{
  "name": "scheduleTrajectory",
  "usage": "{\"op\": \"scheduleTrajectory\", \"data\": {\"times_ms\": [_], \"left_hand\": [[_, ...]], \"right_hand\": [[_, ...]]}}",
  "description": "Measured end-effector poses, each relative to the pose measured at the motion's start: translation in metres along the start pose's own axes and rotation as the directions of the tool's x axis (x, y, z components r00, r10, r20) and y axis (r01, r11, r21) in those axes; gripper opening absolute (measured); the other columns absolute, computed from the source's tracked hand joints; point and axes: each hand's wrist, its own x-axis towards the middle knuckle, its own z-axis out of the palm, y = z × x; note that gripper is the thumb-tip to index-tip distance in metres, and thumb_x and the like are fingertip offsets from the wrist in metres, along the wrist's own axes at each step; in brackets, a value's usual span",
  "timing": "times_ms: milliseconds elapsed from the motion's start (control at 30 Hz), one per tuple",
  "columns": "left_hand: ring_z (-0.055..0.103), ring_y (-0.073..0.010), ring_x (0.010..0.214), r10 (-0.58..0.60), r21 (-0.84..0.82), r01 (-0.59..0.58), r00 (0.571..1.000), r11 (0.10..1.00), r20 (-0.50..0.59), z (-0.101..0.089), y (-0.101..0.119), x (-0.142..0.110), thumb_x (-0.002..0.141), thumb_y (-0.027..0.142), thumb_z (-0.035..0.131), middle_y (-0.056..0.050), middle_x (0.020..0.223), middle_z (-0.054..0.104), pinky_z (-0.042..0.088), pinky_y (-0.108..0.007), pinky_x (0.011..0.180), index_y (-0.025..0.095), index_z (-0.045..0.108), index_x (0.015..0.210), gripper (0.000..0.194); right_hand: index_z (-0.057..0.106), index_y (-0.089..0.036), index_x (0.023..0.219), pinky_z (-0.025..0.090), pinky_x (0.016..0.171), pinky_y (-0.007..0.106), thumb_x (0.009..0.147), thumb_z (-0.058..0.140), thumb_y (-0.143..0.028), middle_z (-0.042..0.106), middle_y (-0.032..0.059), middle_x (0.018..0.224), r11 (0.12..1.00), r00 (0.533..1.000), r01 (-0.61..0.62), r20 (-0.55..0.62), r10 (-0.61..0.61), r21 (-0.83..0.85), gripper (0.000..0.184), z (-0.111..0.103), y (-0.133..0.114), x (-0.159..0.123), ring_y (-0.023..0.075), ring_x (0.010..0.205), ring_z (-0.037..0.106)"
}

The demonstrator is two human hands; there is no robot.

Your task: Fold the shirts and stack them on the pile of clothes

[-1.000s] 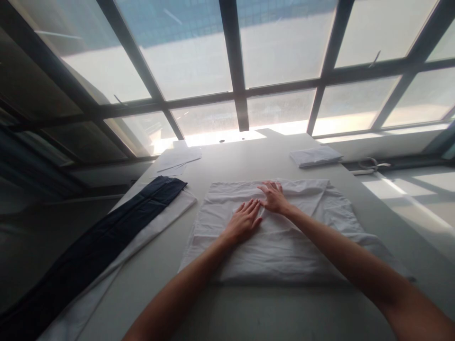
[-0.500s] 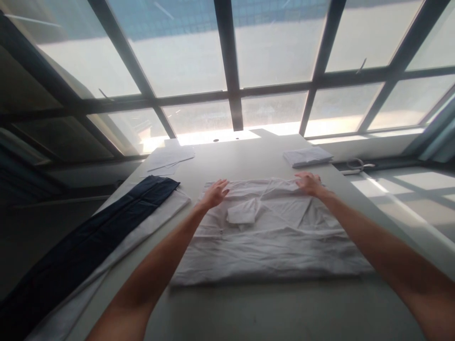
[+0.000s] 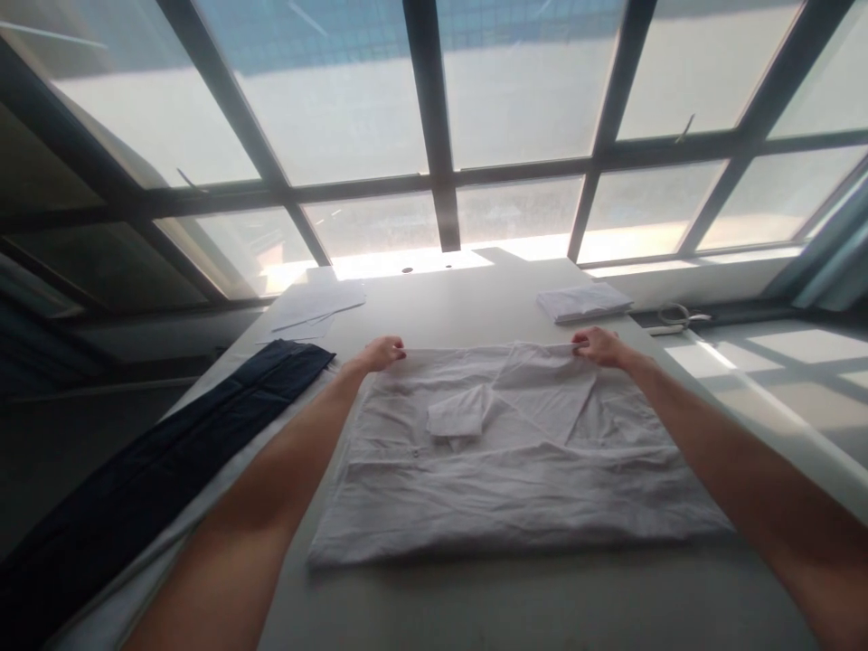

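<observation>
A folded white garment (image 3: 515, 488), looking like a shirt, lies across the table in front of me with its creases showing. What looks like a cuff (image 3: 456, 414) rests on top near the middle. My left hand (image 3: 383, 352) pinches the far left corner of the garment between closed fingers. At the far right corner, my right hand (image 3: 598, 346) grips the same far edge, which runs straight between the two hands. Both thumbs and fingertips are partly hidden by the angle.
Dark navy folded trousers (image 3: 176, 452) lie on white cloth along the table's left side. Loose white papers (image 3: 316, 306) are at the far left, and a folded white cloth (image 3: 584, 302) at the far right. Windows stand behind the white table (image 3: 440, 303); a cable (image 3: 674, 315) lies beyond its right edge.
My left hand has moved left to the garment's far left corner and closed on it. The right hand has closed on the far edge. That edge is now straighter and the garment flatter.
</observation>
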Motion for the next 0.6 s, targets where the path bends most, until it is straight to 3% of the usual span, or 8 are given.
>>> {"op": "scheduleTrajectory", "data": {"times_ms": [133,233,333,467,600], "left_hand": [[0.066,-0.0227,0.086,0.049,-0.029,-0.053,0.990,0.998,-0.135,-0.019,0.006,-0.030,0.087,0.041,0.057,-0.008,0.094,0.075,0.051,-0.032,0.080,0.019,0.067,0.096,0.026],[0.069,-0.0226,0.086,0.105,-0.063,-0.128,0.951,0.990,-0.290,-0.034,0.010,-0.063,0.089,0.047,0.060,-0.006,0.091,0.077,0.052,-0.031,0.081,0.021,0.066,0.094,0.028],[0.073,-0.0221,0.086,0.156,-0.078,-0.196,0.920,0.977,-0.360,-0.042,0.013,-0.101,0.092,0.053,0.059,-0.005,0.092,0.079,0.054,-0.030,0.082,0.021,0.070,0.101,0.034],[0.074,-0.0231,0.095,0.278,0.006,-0.301,0.874,0.954,-0.399,-0.039,0.017,-0.155,0.097,0.051,0.056,-0.004,0.099,0.080,0.054,-0.037,0.096,0.025,0.077,0.101,0.034],[0.074,-0.0237,0.098,0.344,0.061,-0.348,0.858,0.935,-0.382,-0.018,0.022,-0.203,0.098,0.043,0.055,-0.004,0.101,0.080,0.055,-0.041,0.098,0.030,0.080,0.101,0.029]], "right_hand": [[0.077,-0.021,0.088,0.050,0.089,0.039,0.081,0.070,-0.027,0.080,0.0071,0.087,0.998,0.990,0.030,-0.142,-0.021,0.063,0.012,-0.010,0.001,-0.016,0.0290,0.094,0.073],[0.076,-0.020,0.085,0.052,0.083,0.036,0.081,0.072,-0.033,0.078,0.0061,0.077,0.990,0.973,0.073,-0.225,-0.044,0.121,0.015,-0.015,0.006,-0.036,0.0288,0.087,0.073],[0.076,-0.020,0.083,0.053,0.082,0.035,0.083,0.070,-0.041,0.079,0.0077,0.081,0.966,0.953,0.179,-0.278,-0.124,0.184,0.021,-0.019,0.008,-0.064,0.0282,0.084,0.073],[0.075,-0.022,0.081,0.054,0.088,0.037,0.086,0.065,-0.045,0.080,0.0105,0.095,0.936,0.941,0.264,-0.277,-0.196,0.232,0.025,-0.020,0.006,-0.106,0.0289,0.092,0.072],[0.072,-0.024,0.077,0.049,0.100,0.042,0.085,0.064,-0.033,0.079,0.0096,0.101,0.949,0.937,0.301,-0.214,-0.277,0.092,0.015,-0.008,0.007,-0.138,0.0291,0.098,0.070]]}}
